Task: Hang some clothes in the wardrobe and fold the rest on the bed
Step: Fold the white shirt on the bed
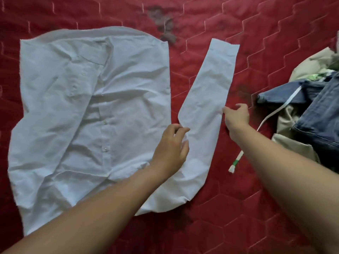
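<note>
A white button-up shirt (88, 110) lies spread flat, front up, on the red quilted bed (238, 208). Its right sleeve (207, 92) stretches up and to the right, apart from the body of the shirt. My left hand (171, 147) is at the sleeve's left edge, fingers curled and pinching the cloth there. My right hand (236, 117) pinches the sleeve's right edge at about the same height. The cuff (224, 47) lies flat at the far end.
A pile of other clothes sits at the right edge: blue jeans (319, 116), a navy garment (286, 94) with a white drawstring (236, 162) trailing onto the bed, and beige cloth (310, 61). A dark stain (163, 21) marks the cover above the shirt.
</note>
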`<action>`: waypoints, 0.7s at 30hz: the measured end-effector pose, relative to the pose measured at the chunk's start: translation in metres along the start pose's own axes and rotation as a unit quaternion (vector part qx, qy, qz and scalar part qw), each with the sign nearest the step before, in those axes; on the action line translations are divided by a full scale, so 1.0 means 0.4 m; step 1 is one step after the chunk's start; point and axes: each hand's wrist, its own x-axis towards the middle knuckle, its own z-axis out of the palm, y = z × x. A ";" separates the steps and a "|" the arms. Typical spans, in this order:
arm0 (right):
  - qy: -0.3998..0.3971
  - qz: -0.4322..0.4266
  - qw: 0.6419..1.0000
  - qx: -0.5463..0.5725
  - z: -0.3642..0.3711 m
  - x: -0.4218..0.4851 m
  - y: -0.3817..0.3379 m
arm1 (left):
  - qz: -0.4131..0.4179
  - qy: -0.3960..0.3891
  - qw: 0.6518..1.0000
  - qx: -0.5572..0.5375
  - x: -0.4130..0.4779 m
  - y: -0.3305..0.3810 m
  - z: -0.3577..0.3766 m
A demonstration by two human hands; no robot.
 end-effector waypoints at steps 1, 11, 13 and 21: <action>-0.022 0.026 0.997 0.063 -0.002 0.024 -0.016 | 0.005 -0.002 1.000 -0.002 0.032 0.023 0.021; -0.205 -0.109 0.962 0.145 0.055 -0.031 -0.157 | -0.206 -0.131 0.926 -0.287 0.229 0.086 0.031; -0.250 -0.207 0.941 0.094 0.093 -0.092 -0.208 | -0.203 -0.079 0.929 -0.300 0.246 0.076 -0.006; -0.254 -0.485 0.720 -0.426 0.397 -0.290 -0.408 | -0.438 0.136 0.769 -0.446 0.175 -0.135 -0.242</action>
